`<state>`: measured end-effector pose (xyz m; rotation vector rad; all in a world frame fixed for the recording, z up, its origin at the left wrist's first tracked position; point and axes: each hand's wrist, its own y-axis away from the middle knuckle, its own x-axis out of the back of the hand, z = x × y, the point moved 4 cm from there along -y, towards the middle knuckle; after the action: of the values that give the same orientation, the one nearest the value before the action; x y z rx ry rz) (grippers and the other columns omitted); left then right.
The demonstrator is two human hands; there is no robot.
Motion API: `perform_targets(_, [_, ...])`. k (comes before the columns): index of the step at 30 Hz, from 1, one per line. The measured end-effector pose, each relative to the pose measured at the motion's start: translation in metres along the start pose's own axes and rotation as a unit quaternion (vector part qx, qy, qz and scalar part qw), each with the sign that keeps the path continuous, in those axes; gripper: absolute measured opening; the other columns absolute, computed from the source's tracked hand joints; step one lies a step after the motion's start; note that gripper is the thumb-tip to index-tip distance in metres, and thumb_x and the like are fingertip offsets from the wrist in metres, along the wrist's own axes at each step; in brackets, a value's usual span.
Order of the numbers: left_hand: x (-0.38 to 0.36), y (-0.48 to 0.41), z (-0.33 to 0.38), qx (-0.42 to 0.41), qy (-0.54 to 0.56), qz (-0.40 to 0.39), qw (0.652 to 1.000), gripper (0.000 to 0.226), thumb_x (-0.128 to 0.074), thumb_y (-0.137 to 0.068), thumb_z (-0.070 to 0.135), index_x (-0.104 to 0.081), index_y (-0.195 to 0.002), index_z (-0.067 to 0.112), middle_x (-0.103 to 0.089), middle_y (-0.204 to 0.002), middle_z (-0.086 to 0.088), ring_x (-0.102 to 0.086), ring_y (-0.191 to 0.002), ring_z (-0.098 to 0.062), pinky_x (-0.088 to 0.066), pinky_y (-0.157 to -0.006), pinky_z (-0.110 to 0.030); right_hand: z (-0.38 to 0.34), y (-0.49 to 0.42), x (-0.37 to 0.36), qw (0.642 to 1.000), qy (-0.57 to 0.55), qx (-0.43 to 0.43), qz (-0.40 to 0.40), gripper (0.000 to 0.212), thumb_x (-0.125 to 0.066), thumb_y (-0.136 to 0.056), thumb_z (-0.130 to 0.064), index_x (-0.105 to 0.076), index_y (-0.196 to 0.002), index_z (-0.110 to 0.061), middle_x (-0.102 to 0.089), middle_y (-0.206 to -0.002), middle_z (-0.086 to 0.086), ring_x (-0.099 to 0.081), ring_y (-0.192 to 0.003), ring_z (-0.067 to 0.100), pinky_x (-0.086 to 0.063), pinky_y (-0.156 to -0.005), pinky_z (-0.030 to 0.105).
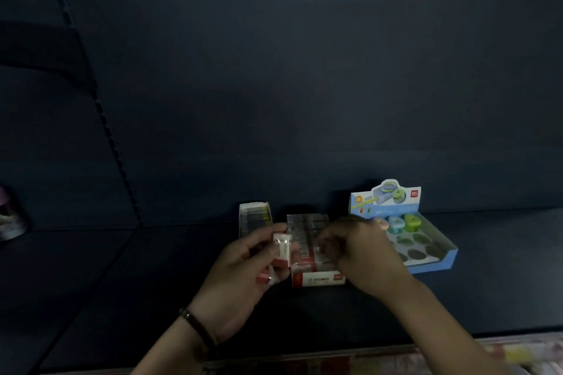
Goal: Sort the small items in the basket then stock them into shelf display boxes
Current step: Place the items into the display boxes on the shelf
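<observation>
My left hand (243,265) grips a few small red-and-white packets (281,248) just left of a red-and-white display box (318,278) on the dark shelf. My right hand (362,253) hovers over that box with curled fingers at its rows of clear-wrapped items (307,224); what it pinches is hidden. A blue display box (432,253) of coloured sharpeners stands to the right, with a few sharpeners (405,222) in its back row and dark empty wells in front. A small white box (254,218) of items sits at the back left.
The dark blue shelf board (152,283) runs wide to either side, with a dark back panel (304,85) behind. A pinkish object (9,216) shows at the far left edge. A colourful strip (502,353) lies below the shelf's front edge.
</observation>
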<state>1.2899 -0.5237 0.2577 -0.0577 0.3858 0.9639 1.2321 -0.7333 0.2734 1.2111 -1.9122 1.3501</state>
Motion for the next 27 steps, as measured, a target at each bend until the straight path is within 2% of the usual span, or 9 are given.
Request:
perform_targets(3, [-0.003, -0.004, 0.0, 0.0, 0.012, 0.021, 1.0, 0.029, -0.056, -0.103, 0.005, -0.073, -0.125, 0.013, -0.077, -0.119, -0.013, -0.069, -0.12, -0.034, -0.06, -0.077, -0.027, -0.01, 0.013, 0.014, 0.983, -0.15, -0.059, 0.09, 0.027, -0.077, -0.087, -0.002, -0.082, -0.089, -0.029, -0.077, -0.083, -0.02, -0.072, -0.078, 0.003, -0.058, -0.074, 0.026])
perform_targets(5, [-0.007, -0.007, -0.002, -0.001, 0.013, 0.031, 0.999, 0.025, -0.059, -0.102, 0.007, -0.072, -0.123, 0.011, -0.077, -0.118, -0.014, -0.069, -0.12, -0.036, -0.06, -0.077, -0.029, -0.018, 0.019, 0.014, 0.966, -0.233, -0.088, 0.07, 0.024, -0.078, -0.088, -0.005, -0.081, -0.093, -0.029, -0.078, -0.085, -0.016, -0.074, -0.083, 0.006, -0.06, -0.079, 0.029])
perform_targets(8, [-0.013, -0.009, -0.003, -0.011, 0.002, 0.043, 0.999, 0.022, -0.059, -0.103, 0.01, -0.068, -0.122, 0.005, -0.078, -0.113, -0.015, -0.073, -0.111, -0.035, -0.058, -0.067, -0.027, -0.025, 0.023, 0.009, 0.956, -0.272, -0.097, 0.057, 0.022, -0.085, -0.084, -0.015, -0.078, -0.097, -0.031, -0.078, -0.09, -0.01, -0.074, -0.087, 0.01, -0.061, -0.083, 0.035])
perform_targets(10, [-0.019, -0.009, -0.003, -0.021, -0.01, 0.039, 0.999, 0.018, -0.058, -0.104, 0.009, -0.066, -0.119, 0.003, -0.079, -0.108, -0.014, -0.078, -0.096, -0.028, -0.056, -0.065, -0.027, -0.028, 0.023, 0.008, 0.956, -0.265, -0.097, 0.075, 0.026, -0.09, -0.078, -0.02, -0.076, -0.097, -0.032, -0.077, -0.09, -0.01, -0.074, -0.084, 0.01, -0.061, -0.079, 0.032])
perform_targets(12, [-0.025, -0.009, -0.002, -0.028, -0.023, 0.034, 0.999, 0.016, -0.059, -0.103, 0.008, -0.066, -0.117, 0.002, -0.079, -0.105, -0.016, -0.077, -0.082, -0.021, -0.056, -0.064, -0.028, -0.033, 0.024, 0.009, 0.969, -0.21, -0.065, 0.113, 0.03, -0.094, -0.072, -0.018, -0.077, -0.092, -0.032, -0.073, -0.087, -0.013, -0.071, -0.079, 0.007, -0.056, -0.071, 0.021])
perform_targets(16, [-0.026, -0.015, -0.005, -0.036, -0.048, 0.042, 0.997, 0.017, -0.061, -0.103, 0.009, -0.067, -0.117, 0.002, -0.076, -0.108, -0.025, -0.073, -0.081, -0.024, -0.056, -0.064, -0.029, -0.042, 0.02, 0.008, 0.984, -0.111, 0.008, 0.14, 0.029, -0.096, -0.068, -0.02, -0.076, -0.087, -0.025, -0.064, -0.084, -0.019, -0.063, -0.075, 0.001, -0.046, -0.068, 0.011])
perform_targets(22, [-0.028, -0.019, -0.003, -0.062, -0.077, 0.029, 0.995, 0.017, -0.063, -0.102, 0.014, -0.072, -0.116, 0.01, -0.077, -0.107, -0.018, -0.075, -0.088, -0.025, -0.06, -0.073, -0.033, -0.043, 0.018, 0.009, 0.981, -0.096, -0.01, 0.167, 0.022, -0.09, -0.072, -0.021, -0.077, -0.089, -0.025, -0.068, -0.082, -0.017, -0.065, -0.072, 0.001, -0.053, -0.066, 0.022])
perform_targets(25, [-0.032, -0.02, 0.0, -0.075, -0.099, 0.025, 0.992, 0.016, -0.063, -0.102, 0.015, -0.073, -0.114, 0.011, -0.078, -0.107, -0.016, -0.075, -0.101, -0.034, -0.06, -0.089, -0.048, -0.041, 0.019, 0.008, 0.978, -0.108, -0.027, 0.175, 0.022, -0.085, -0.075, -0.015, -0.077, -0.093, -0.024, -0.071, -0.084, -0.017, -0.068, -0.075, 0.0, -0.057, -0.067, 0.024])
perform_targets(27, [-0.034, -0.019, 0.0, -0.077, -0.121, 0.007, 0.99, 0.017, -0.061, -0.103, 0.018, -0.074, -0.113, 0.014, -0.077, -0.107, -0.016, -0.074, -0.096, -0.039, -0.059, -0.087, -0.052, -0.038, 0.02, 0.01, 0.974, -0.139, -0.044, 0.174, 0.02, -0.082, -0.076, -0.02, -0.078, -0.094, -0.027, -0.072, -0.085, -0.018, -0.07, -0.077, 0.002, -0.057, -0.069, 0.022])
